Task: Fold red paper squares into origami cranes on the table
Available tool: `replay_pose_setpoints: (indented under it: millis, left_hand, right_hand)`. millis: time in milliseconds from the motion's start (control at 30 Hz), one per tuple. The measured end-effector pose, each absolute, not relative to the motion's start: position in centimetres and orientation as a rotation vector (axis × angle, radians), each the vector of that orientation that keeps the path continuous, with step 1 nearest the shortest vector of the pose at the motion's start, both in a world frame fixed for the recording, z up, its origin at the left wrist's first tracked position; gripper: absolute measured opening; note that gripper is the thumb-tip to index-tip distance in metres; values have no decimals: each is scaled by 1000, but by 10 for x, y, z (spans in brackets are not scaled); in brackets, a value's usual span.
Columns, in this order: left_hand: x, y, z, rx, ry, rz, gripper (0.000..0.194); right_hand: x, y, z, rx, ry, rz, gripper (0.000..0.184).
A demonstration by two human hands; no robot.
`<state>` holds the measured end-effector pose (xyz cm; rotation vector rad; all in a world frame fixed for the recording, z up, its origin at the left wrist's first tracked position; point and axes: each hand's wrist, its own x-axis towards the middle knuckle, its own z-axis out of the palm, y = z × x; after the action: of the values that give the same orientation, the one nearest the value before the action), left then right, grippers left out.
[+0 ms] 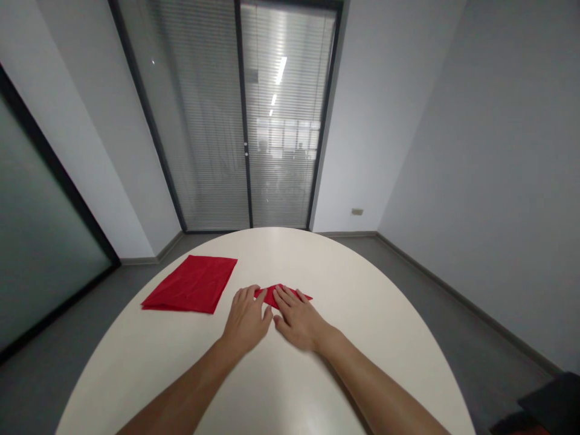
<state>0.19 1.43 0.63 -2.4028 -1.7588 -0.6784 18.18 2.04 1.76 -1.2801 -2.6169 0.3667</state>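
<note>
A small red folded piece (270, 296), of paper or thin cloth, lies flat on the table with pointed ends. My right hand (298, 320) rests palm down on its right part, fingers stretched out and covering some of it. At its left end is my left hand (247, 319), fingers extended and slightly bent, with the fingertips touching or just over the red edge. To the left lies a larger red square (190, 285), creased, with several layers showing along its near edge. Neither hand touches it.
The round cream-coloured table (362, 338) carries both red pieces. Beyond its far edge stands a glass door (285, 181) with blinds, between pale walls (489, 181). A dark object (553, 402) shows at the lower right corner, beside the table.
</note>
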Motion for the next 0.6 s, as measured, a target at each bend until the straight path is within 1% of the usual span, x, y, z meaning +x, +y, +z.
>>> replay_pose_setpoints:
  millis: [167,367,600]
  left_hand:
    - [1,19,-2,-2617,-1591,-629,51]
    - [2,19,-4,-2643,-1655,-587,47]
    - [0,19,-7,-2628,-1623,-604,46]
  right_hand:
    - [189,28,18,-1213,-2644,438,66]
    - [195,30,22,-1235,-2631,459,62]
    - [202,35,15,-1423,-2564,429,74]
